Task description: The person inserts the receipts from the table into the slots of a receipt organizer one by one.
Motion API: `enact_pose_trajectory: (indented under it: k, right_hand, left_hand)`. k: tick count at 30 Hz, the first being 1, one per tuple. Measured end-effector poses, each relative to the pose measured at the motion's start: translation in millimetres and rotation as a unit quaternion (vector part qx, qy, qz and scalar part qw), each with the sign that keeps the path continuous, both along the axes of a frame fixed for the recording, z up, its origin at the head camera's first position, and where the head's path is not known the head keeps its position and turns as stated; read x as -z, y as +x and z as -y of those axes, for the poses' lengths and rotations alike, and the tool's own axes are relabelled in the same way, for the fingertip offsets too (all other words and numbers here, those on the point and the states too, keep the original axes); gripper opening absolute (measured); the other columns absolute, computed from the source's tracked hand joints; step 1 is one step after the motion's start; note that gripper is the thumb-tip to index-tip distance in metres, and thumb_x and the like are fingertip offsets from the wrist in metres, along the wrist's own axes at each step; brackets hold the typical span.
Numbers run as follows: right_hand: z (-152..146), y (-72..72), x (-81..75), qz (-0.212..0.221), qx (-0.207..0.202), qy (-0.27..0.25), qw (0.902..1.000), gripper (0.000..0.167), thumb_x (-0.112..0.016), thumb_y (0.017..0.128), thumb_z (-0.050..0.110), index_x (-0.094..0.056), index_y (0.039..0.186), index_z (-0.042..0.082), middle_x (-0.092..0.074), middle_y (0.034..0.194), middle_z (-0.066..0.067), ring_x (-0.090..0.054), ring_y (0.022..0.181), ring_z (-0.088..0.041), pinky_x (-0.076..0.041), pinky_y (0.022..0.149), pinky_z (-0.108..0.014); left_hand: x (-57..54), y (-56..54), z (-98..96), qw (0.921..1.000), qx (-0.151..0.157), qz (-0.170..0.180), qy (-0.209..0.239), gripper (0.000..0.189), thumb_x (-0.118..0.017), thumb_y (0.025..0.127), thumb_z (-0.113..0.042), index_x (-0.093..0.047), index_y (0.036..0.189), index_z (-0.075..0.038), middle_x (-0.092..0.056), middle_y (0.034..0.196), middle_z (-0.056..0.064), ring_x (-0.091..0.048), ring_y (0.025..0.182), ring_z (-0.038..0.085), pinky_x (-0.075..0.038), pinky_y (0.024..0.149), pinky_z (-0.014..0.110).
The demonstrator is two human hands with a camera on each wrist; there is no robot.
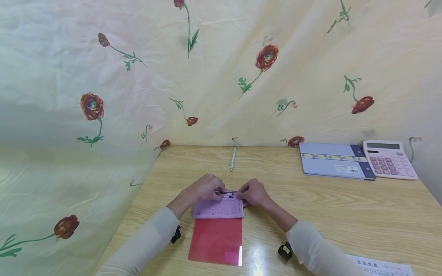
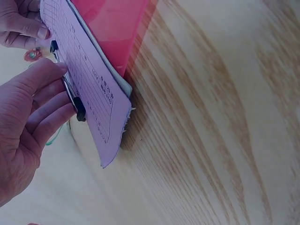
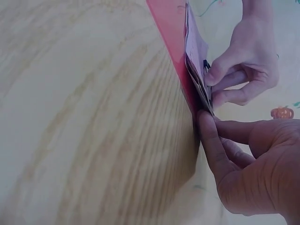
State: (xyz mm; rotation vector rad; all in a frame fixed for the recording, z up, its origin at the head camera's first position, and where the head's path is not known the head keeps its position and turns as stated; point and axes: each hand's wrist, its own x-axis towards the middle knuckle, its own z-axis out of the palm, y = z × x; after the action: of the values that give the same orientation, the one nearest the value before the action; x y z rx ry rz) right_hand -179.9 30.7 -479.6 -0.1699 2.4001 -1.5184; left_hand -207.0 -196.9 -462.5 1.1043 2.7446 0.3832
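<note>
A red translucent clipboard (image 1: pixel 215 239) lies on the table in front of me. Across its upper part is a purple printed form pad (image 1: pixel 217 210), its lower edge lifted off the board in the left wrist view. My left hand (image 1: pixel 206 188) pinches the metal clip (image 2: pixel 70 89) with black ends at the pad's top edge, thumb on top and fingers behind. With thumb and fingertips, my right hand (image 1: pixel 254 193) grips the top right corner of the pad, close beside the clip. The right fingertips are partly hidden behind the pad's edge in the head view.
A pale green pen (image 1: pixel 233 159) lies beyond the clipboard. At the back right are a blue folder (image 1: pixel 331 159) and a pink and white calculator (image 1: pixel 390 160). A printed sheet (image 1: pixel 383 266) sits by the right forearm. Flowered cloth (image 1: pixel 221 76) hangs behind the table.
</note>
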Motion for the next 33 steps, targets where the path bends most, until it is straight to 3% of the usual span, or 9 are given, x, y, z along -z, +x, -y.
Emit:
enact_pose_trajectory:
  k: [13, 21, 26, 30, 33]
  right_hand:
    - [0, 7.5, 3.9, -0.011, 0.045, -0.007, 0.9989, 0.011, -0.078, 0.091, -0.002, -0.079, 0.099, -0.01, -0.075, 0.08, -0.014, -0.071, 0.058, -0.021, -0.059, 0.054, -0.031]
    - [1, 9.1, 1.7, -0.005, 0.037, -0.013, 0.9992, 0.009, -0.078, 0.091, -0.003, -0.078, 0.097, -0.009, -0.075, 0.08, -0.013, -0.072, 0.059, -0.023, -0.06, 0.054, -0.032]
    - [-1, 5.2, -0.7, -0.031, 0.015, 0.045, 0.9984, 0.009, -0.081, 0.088, -0.001, -0.076, 0.094, -0.007, -0.072, 0.07, -0.01, -0.068, 0.052, -0.021, -0.057, 0.051, -0.031]
    - [-5, 2.5, -1.5, -0.068, 0.007, 0.121, 0.9903, 0.014, -0.085, 0.084, 0.003, -0.074, 0.091, -0.002, -0.068, 0.066, -0.004, -0.064, 0.055, -0.016, -0.053, 0.054, -0.027]
    - [-12, 2.0, -1.1, -0.085, 0.009, 0.146, 0.9856, 0.017, -0.085, 0.083, 0.005, -0.073, 0.092, 0.0, -0.067, 0.068, -0.002, -0.061, 0.059, -0.015, -0.051, 0.057, -0.028]
  left_hand:
    - [-1.2, -2.5, -1.7, 0.9998, -0.006, 0.01, -0.014, 0.019, -0.086, 0.087, -0.012, -0.084, 0.106, -0.013, -0.078, 0.1, -0.006, -0.064, 0.084, 0.0, -0.053, 0.082, 0.019]
    - [-0.8, -0.8, -1.9, 0.9998, -0.006, 0.003, -0.017, 0.018, -0.086, 0.087, -0.011, -0.084, 0.105, -0.013, -0.078, 0.1, -0.005, -0.065, 0.083, 0.002, -0.054, 0.081, 0.021]
    - [0.3, -0.7, -2.3, 0.9997, -0.005, -0.012, -0.021, 0.019, -0.087, 0.087, -0.014, -0.084, 0.105, -0.014, -0.078, 0.101, -0.006, -0.066, 0.086, 0.002, -0.054, 0.083, 0.022]
    - [0.6, -0.3, -2.1, 0.9997, -0.006, -0.014, -0.02, 0.018, -0.087, 0.087, -0.014, -0.084, 0.105, -0.014, -0.078, 0.101, -0.006, -0.068, 0.087, 0.003, -0.055, 0.084, 0.022]
    - [-0.4, 0.9, -1.8, 0.9997, -0.009, -0.012, -0.019, 0.018, -0.087, 0.088, -0.013, -0.084, 0.105, -0.013, -0.078, 0.101, -0.005, -0.068, 0.087, 0.004, -0.055, 0.084, 0.022]
